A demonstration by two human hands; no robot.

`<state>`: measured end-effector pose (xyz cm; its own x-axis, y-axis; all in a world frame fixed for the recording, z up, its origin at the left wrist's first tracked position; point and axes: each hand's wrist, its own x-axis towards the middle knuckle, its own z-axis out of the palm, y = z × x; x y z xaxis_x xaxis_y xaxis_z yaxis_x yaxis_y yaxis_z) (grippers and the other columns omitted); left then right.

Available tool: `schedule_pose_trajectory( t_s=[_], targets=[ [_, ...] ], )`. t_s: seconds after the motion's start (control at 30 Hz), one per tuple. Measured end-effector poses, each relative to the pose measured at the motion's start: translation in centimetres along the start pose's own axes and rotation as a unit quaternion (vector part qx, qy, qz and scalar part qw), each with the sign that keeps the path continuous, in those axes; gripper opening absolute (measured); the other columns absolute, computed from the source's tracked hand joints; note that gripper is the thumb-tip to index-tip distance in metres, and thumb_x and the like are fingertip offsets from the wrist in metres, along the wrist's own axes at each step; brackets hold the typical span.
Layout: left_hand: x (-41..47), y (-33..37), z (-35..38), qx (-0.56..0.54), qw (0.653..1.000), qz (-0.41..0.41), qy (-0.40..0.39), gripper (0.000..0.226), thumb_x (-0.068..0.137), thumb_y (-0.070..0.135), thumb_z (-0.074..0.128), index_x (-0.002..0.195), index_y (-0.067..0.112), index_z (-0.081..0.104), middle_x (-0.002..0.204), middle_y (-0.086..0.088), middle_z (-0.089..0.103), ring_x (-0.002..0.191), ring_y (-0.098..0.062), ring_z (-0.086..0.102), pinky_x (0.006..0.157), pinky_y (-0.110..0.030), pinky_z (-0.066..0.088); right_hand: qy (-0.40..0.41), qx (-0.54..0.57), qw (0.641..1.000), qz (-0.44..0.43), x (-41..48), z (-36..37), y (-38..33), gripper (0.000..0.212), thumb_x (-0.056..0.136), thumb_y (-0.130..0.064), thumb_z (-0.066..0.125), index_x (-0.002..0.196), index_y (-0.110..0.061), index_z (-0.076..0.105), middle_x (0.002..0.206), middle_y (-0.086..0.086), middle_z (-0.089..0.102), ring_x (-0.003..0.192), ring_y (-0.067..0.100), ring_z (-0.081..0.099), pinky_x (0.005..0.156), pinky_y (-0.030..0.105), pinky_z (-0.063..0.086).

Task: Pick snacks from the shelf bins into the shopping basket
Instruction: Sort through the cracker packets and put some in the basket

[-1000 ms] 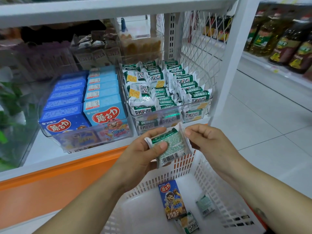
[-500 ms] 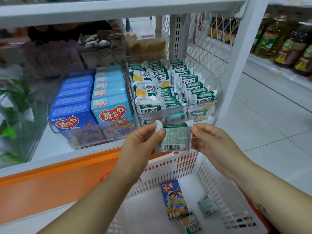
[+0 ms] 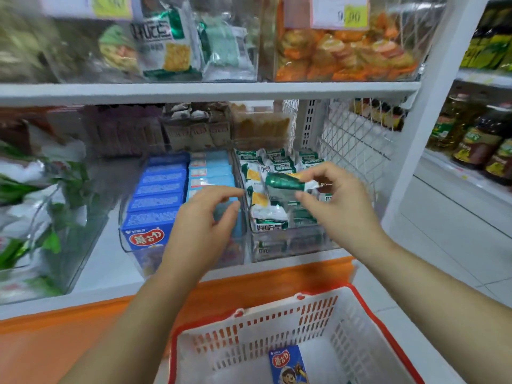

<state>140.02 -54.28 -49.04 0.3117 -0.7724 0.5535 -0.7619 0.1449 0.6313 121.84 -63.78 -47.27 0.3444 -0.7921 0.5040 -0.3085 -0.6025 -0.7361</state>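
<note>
Toward nine o'clock on the shelf, blue boxes [image 3: 155,206] stand in rows in a clear bin. Just right of them the left hand [image 3: 205,220] hangs over the paler boxes with its fingers loosely curled and apart, holding nothing; whether it touches a box I cannot tell. At centre, slightly toward one o'clock, the green packet [image 3: 282,184] is tilted and lifted above the heap of matching packets in the snack bin [image 3: 291,242]. The right hand [image 3: 343,200] has it pinched between thumb and fingertips at the packet's right end.

This looks like the carry from bin to basket. An end pinch lets a light wrapper swing, so the grip is best kept firm and the packet brought straight up over the bin's front wall. Brushing the neighbours could drag one out. From there the path runs down toward six o'clock, where the shopping basket [image 3: 349,328] waits below the shelf edge with a blue snack box [image 3: 286,364] already inside. Letting go low over the basket floor should stop a bounce, and the free left hand need not help.
</note>
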Motion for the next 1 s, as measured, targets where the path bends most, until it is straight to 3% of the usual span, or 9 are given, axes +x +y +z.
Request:
schedule_pose_trajectory(
  t_s=[0.07, 0.2, 0.37, 0.47, 0.6, 0.7, 0.77, 0.87, 1.0],
  targets=[
    [0.4, -0.7, -0.4, -0.017, 1.0, -0.018, 0.007, 0.025, 0.091, 0.009, 0.061, 0.095, 0.034, 0.06, 0.096, 0.02, 0.057, 0.081, 0.011, 0.057, 0.07, 0.003, 0.035, 0.007, -0.103, 0.992, -0.077, 2.8, 2.0, -0.1, 0.02, 0.081, -0.008, 0.069, 0.088, -0.024, 0.06, 0.093, -0.006, 0.059, 0.091, 0.014, 0.052, 0.078, 0.03, 0.041],
    [1.6, -2.0, -0.5, 0.016, 1.0, -0.024, 0.007, 0.017, 0.091, 0.013, 0.06, 0.101, 0.023, 0.069, 0.099, 0.022, 0.055, 0.073, 0.005, 0.053, 0.071, -0.004, 0.034, 0.026, -0.183, 0.976, -0.113, 8.6, 5.4, 0.1, 0.017, 0.084, -0.014, 0.068, 0.099, -0.02, 0.065, 0.095, -0.009, 0.055, 0.096, 0.015, 0.048, 0.078, 0.028, 0.034],
    [4.1, -2.5, -0.7, 0.042, 0.998, -0.037, -0.026, 0.02, 0.094, 0.022, 0.055, 0.11, 0.027, 0.067, 0.111, 0.019, 0.058, 0.108, -0.003, 0.051, 0.085, -0.02, 0.038, -0.009, -0.332, 0.94, -0.077, 13.2, 7.8, 1.8, 0.021, 0.091, -0.026, 0.062, 0.112, -0.023, 0.063, 0.094, 0.004, 0.069, 0.091, 0.026, 0.063, 0.076, 0.033, 0.047],
    [5.5, -2.9, -0.3, 0.047, 0.996, -0.048, -0.05, 0.022, 0.094, 0.027, 0.055, 0.113, 0.03, 0.065, 0.121, 0.015, 0.059, 0.114, -0.007, 0.051, 0.095, -0.025, 0.04, -0.072, -0.28, 0.957, -0.04, 14.2, 8.9, 2.7, 0.023, 0.091, -0.03, 0.062, 0.113, -0.023, 0.061, 0.105, 0.001, 0.068, 0.096, 0.022, 0.062, 0.078, 0.03, 0.048],
    [6.8, -3.4, 0.7, 0.067, 0.993, -0.04, -0.086, 0.026, 0.094, 0.031, 0.056, 0.118, 0.03, 0.064, 0.124, 0.011, 0.06, 0.121, -0.008, 0.047, 0.1, -0.024, 0.035, -0.177, -0.051, 0.983, 0.011, 14.6, 8.4, 3.2, 0.033, 0.099, -0.031, 0.046, 0.13, -0.02, 0.055, 0.123, -0.004, 0.059, 0.11, 0.009, 0.052, 0.084, 0.017, 0.035],
    [7.3, -4.0, 1.4, 0.065, 0.991, -0.047, -0.102, 0.028, 0.093, 0.035, 0.055, 0.12, 0.031, 0.063, 0.127, 0.012, 0.059, 0.123, -0.01, 0.048, 0.104, -0.033, 0.037, -0.136, -0.115, 0.984, 0.026, 15.7, 5.9, 5.3, 0.036, 0.101, -0.034, 0.042, 0.133, -0.024, 0.053, 0.128, -0.002, 0.058, 0.113, 0.015, 0.053, 0.089, 0.023, 0.039],
    [7.6, -4.2, 1.7, 0.065, 0.99, -0.05, -0.113, 0.029, 0.093, 0.036, 0.055, 0.122, 0.033, 0.061, 0.129, 0.012, 0.058, 0.124, -0.011, 0.047, 0.104, -0.034, 0.037, -0.175, -0.224, 0.958, 0.037, 16.2, 4.5, 7.0, 0.036, 0.098, -0.029, 0.049, 0.132, -0.018, 0.055, 0.13, 0.005, 0.059, 0.114, 0.023, 0.056, 0.092, 0.028, 0.045],
    [7.6, -4.2, 2.0, 0.087, 0.987, -0.04, -0.132, 0.032, 0.092, 0.042, 0.055, 0.123, 0.035, 0.06, 0.13, 0.014, 0.057, 0.125, -0.012, 0.046, 0.108, -0.04, 0.034, -0.285, -0.348, 0.892, 0.042, 16.0, 4.4, 8.6, 0.047, 0.09, -0.026, 0.064, 0.134, -0.014, 0.053, 0.139, 0.007, 0.052, 0.125, 0.024, 0.05, 0.104, 0.032, 0.039],
    [7.5, -4.3, 2.1, 0.103, 0.985, -0.03, -0.137, 0.034, 0.091, 0.047, 0.053, 0.123, 0.037, 0.059, 0.131, 0.014, 0.056, 0.125, -0.013, 0.046, 0.111, -0.046, 0.03, -0.251, -0.419, 0.873, -0.005, 15.7, 5.3, 9.1, 0.05, 0.081, -0.032, 0.071, 0.128, -0.025, 0.056, 0.135, 0.003, 0.054, 0.122, 0.025, 0.051, 0.104, 0.04, 0.04]
  ],
)
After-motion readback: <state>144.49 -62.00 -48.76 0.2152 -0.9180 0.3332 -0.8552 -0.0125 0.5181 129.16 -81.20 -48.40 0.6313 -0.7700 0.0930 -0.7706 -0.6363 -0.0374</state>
